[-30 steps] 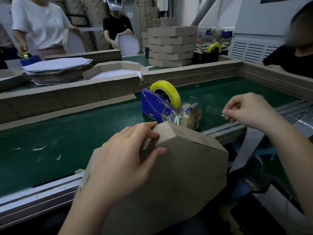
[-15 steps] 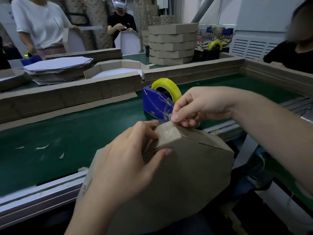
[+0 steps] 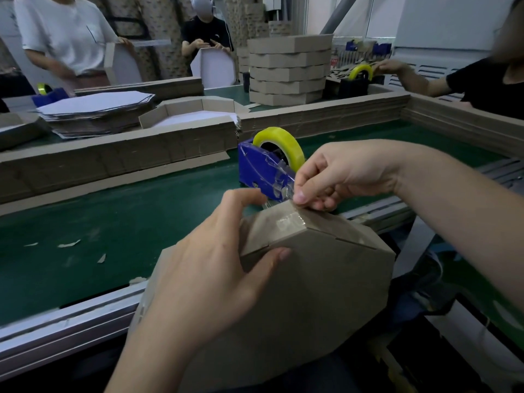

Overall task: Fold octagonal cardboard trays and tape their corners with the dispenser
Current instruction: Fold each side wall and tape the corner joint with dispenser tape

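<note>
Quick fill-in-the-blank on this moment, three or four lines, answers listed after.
1. The left hand steadies the cardboard ____ at its folded corner.
2. The right hand presses a strip of clear ____ onto that corner.
3. The tape dispenser behind the hands is ____ in colour.
4. The tape roll on it is ____.

Missing words: tray; tape; blue; yellow

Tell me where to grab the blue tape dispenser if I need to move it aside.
Probably grip the blue tape dispenser across its two flat side walls at the far end, coming from above. The yellow tape roll stands up between the walls, and the near end is crowded by the right hand and the tray.
</note>
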`<state>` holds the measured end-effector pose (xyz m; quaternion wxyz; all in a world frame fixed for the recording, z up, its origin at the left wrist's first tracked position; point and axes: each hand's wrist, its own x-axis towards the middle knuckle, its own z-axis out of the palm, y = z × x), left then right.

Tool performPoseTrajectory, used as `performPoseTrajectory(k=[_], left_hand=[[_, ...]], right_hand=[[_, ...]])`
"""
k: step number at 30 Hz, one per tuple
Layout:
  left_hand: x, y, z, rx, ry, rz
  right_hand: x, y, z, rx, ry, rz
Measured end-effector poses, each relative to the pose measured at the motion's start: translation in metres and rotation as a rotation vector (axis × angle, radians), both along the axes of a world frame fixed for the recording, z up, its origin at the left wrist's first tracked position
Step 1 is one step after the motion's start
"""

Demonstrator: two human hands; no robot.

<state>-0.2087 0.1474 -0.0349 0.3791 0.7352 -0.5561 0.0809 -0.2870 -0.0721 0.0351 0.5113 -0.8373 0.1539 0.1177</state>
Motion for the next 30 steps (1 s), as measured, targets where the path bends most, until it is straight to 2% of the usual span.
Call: performPoseTrajectory(k=[8,20,27,30], left_hand=[[0.001,0.0,0.003,0.167,-0.118,0.032],[-0.001,-0.001,0.001,0.113,-0.198,0.064],[-0.001,-0.001,0.0,0.131,-0.235,0.067],[0.002,0.001,-0.002,0.101,-0.203,0.044]], right_hand=[[0.0,-0.002,-0.002,0.0,-0.002,0.014],[-0.001,-0.004,-0.004,-0.005,0.104,0.016],[-0.005,-0.004,-0.014,-0.176,0.121,0.023],[-0.002,-0.008,-0.021,-0.396,0.103,-0.002]])
